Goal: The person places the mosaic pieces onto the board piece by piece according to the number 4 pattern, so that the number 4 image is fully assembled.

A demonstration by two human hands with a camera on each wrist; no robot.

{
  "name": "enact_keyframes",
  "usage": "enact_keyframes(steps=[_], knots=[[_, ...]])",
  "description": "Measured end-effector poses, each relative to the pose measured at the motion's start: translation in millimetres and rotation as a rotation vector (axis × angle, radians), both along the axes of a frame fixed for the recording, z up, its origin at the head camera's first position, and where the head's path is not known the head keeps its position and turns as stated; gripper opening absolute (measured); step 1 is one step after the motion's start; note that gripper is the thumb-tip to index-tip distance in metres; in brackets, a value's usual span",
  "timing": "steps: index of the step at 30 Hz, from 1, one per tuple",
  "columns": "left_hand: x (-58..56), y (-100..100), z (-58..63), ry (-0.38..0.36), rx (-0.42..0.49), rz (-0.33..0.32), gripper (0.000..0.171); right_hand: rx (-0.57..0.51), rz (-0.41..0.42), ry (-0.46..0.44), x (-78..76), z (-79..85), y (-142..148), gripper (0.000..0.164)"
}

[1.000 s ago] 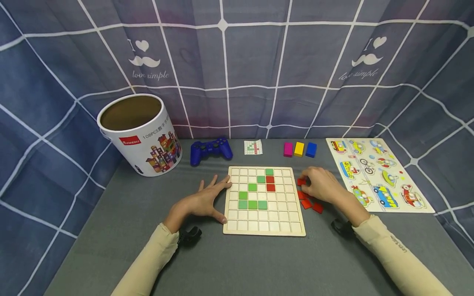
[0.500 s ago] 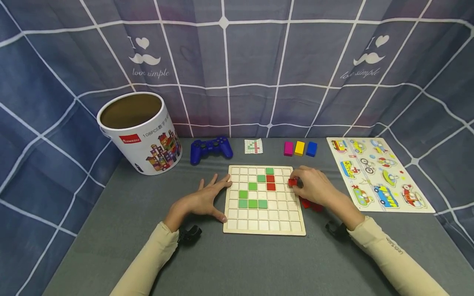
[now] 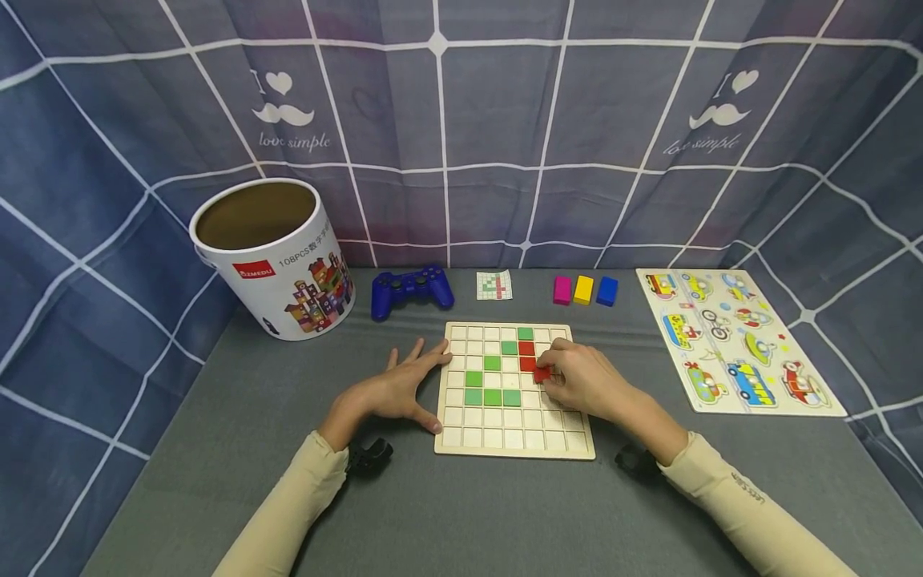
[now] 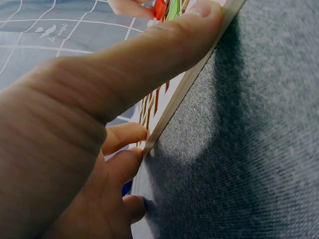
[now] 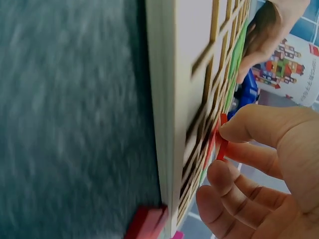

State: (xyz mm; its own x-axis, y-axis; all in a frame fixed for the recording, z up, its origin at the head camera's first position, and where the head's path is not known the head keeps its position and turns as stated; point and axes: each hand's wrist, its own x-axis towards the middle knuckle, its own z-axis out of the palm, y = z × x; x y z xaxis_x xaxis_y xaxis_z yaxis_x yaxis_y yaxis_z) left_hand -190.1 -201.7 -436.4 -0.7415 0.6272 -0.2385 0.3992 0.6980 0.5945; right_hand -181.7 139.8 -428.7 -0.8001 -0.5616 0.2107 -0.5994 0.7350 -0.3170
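Observation:
A pale wooden grid board [image 3: 461, 439] lies on the table, with several green tiles [image 3: 493, 397] set in a stepped pattern and two red tiles [image 3: 527, 349] near the upper right. My left hand [image 3: 392, 393] is spread along the board's left side, its thumb and fingertips touching that edge. Between thumb and fingers my right hand [image 3: 587, 381] pinches another red tile [image 5: 222, 151], close over the grid just right of and below the placed red ones. In the right wrist view, a loose red tile [image 5: 146, 222] sits by the board's near edge; in the head view my hand hides that spot.
Behind the board are a blue game controller [image 3: 412, 292], a small pattern card [image 3: 493, 285], and magenta [image 3: 562, 290], yellow [image 3: 582, 289] and blue blocks [image 3: 606, 291]. A white bucket [image 3: 284, 296] stands at the back left, a vehicle picture board [image 3: 735, 340] at the right.
My right hand has picked up a red tile from the pile right of the board and carried it left over the grid. My left hand has stayed at the board's edge.

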Motion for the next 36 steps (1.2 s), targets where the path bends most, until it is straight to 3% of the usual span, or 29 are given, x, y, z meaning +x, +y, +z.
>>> enact_keyframes(steps=[20,36], knots=[[0.1,0,-0.7,-0.006,-0.004,-0.011,0.118,-0.003,0.03,-0.008,4.6,-5.7,-18,0.024],[0.4,0,0.4,0.006,0.002,-0.005,0.117,-0.01,-0.038,0.007,10.1,-3.3,20,0.026]])
